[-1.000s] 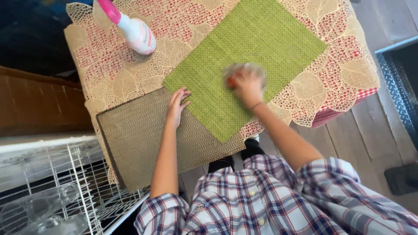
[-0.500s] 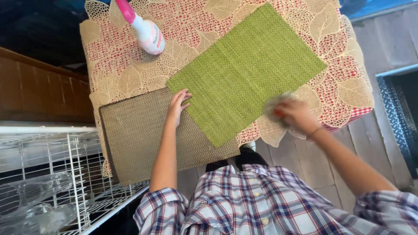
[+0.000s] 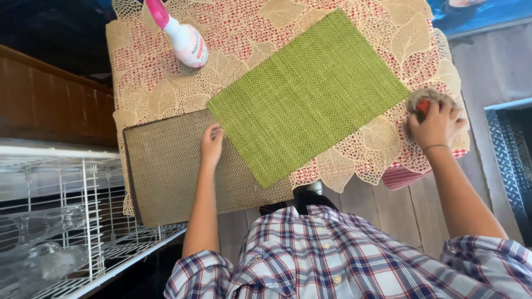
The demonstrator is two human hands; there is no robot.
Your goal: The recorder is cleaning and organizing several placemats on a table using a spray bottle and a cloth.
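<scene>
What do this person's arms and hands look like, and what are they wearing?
Both forearms are bare. The plaid shirt, in blue, red and white checks with pale buttons, has sleeves rolled to the elbows. The right hand has a thin dark band at the wrist; the left hand is bare.

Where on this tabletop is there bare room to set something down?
Free cloth lies between the spray bottle and the green mat's far edge, and along the far right corner. The near left is crowded: brown mat, left hand. The right hand with its cloth fills the right edge.

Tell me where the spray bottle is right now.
In the head view, the spray bottle lies at the table's far left, beyond the green placemat.
</scene>
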